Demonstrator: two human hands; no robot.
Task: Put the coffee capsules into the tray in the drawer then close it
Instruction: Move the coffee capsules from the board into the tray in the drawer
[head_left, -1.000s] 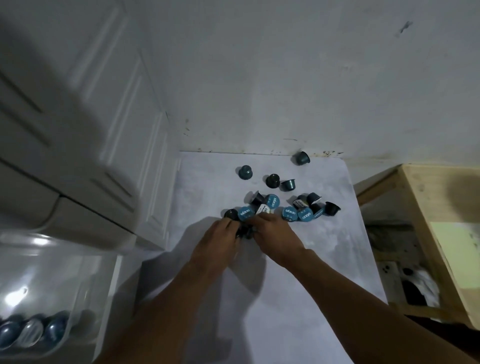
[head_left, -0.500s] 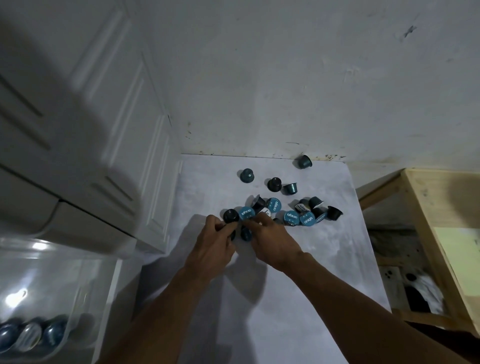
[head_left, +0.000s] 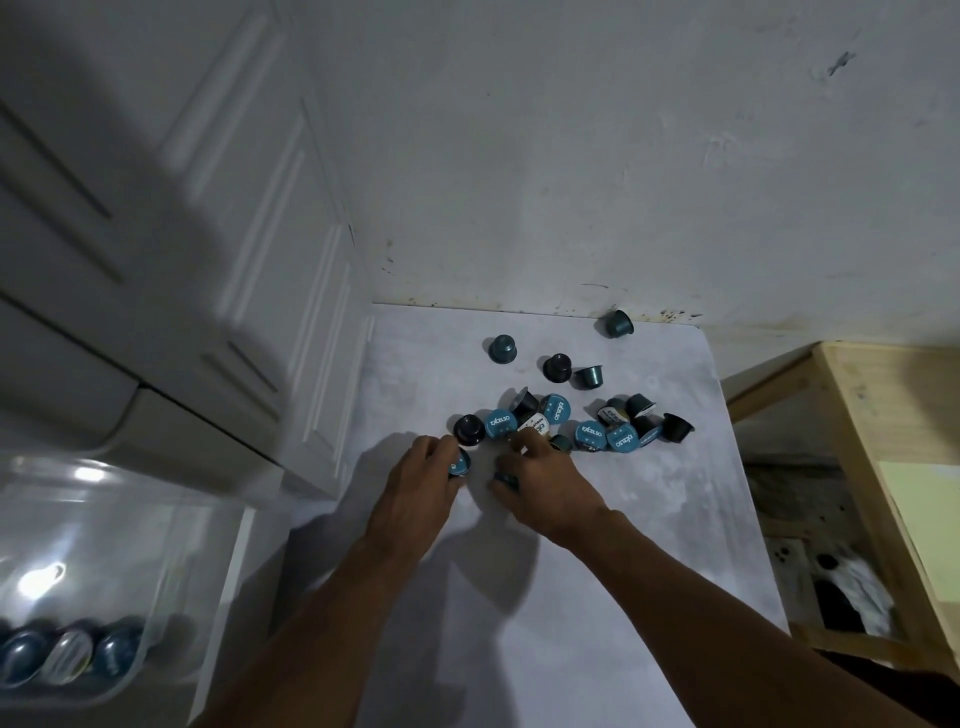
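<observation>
Several teal and black coffee capsules (head_left: 589, 434) lie scattered on the pale grey surface (head_left: 571, 597), most in a cluster at its middle. My left hand (head_left: 415, 491) grips a teal capsule (head_left: 460, 462) at the cluster's near left edge. My right hand (head_left: 545, 486) curls round another dark capsule (head_left: 505, 479) just beside it. A clear plastic tray (head_left: 104, 545) in the open drawer at the lower left holds a few capsules (head_left: 67, 654) in a row.
White cabinet doors (head_left: 291, 291) rise along the left, above the open drawer. A stained white wall (head_left: 623, 182) closes the back. A wooden frame (head_left: 883, 467) stands to the right of the surface, with dark clutter below it.
Both hands have drawn slightly apart and back from the cluster, each now holding a capsule. The camera has moved a little closer.
</observation>
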